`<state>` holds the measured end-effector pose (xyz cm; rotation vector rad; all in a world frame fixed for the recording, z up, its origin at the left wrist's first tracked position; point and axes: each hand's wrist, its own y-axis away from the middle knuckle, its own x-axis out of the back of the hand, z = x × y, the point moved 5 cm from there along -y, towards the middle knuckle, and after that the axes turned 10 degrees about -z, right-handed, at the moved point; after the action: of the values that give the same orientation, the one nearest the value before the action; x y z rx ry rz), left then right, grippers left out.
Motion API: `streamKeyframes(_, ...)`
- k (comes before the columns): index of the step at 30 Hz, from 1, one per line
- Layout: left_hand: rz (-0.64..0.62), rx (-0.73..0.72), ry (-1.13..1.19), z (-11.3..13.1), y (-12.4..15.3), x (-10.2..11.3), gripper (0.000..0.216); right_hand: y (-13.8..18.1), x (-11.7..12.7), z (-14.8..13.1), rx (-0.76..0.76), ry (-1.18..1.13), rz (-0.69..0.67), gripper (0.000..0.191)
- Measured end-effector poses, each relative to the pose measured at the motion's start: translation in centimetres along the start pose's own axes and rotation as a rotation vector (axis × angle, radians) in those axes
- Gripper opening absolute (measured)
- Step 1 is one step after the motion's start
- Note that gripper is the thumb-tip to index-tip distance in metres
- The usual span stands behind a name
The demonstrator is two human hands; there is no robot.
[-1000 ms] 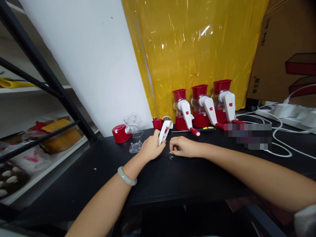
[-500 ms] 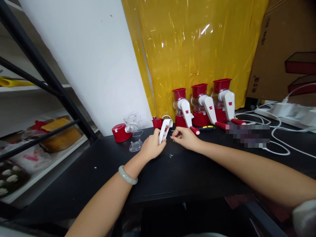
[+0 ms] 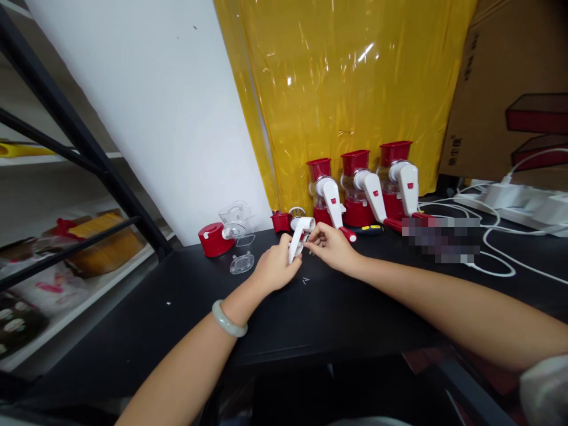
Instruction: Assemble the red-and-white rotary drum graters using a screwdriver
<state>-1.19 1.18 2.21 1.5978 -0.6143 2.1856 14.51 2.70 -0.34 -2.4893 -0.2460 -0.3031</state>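
The left hand (image 3: 275, 269) is gripping a white crank handle (image 3: 300, 238) by its lower end. Its fingers are closed around the handle, holding it upright just above the black table (image 3: 310, 322). The right hand (image 3: 331, 247) is holding thumb and forefinger in a narrow pinch against the handle's rounded head. Whether a small part is sitting between the fingertips is too small to tell.

Change over the last second:
- One second earlier, the right hand was lying low on the table, fingertips pressed down beside a small pale fleck (image 3: 304, 280).
- Half a second earlier, it was lifting, pinched, and was apart from the handle.
- Now it is touching the handle's head, and the fleck is lying alone on the table, just nearer the person than both hands.
- The left hand is keeping its grip, and the handle is sitting slightly closer to the right hand than before.

Judged from this, the pick from the table surface is over and both hands are now working together at the handle's head.

Beyond the right hand, three assembled red-and-white rotary graters (image 3: 359, 189) are standing in a row, with a screwdriver (image 3: 370, 229) lying at their feet. Beyond the left hand and to its left, a red base (image 3: 210, 239) and clear plastic parts (image 3: 235, 219) are lying near the wall. White cables (image 3: 488, 254) are trailing well to the right of the right hand.
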Motion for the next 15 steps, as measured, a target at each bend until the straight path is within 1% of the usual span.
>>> streamKeyframes(15,-0.007,-0.017,-0.003,0.15,0.08,-0.16,0.023,0.10,-0.04,-0.57,0.032,0.015,-0.017,0.017)
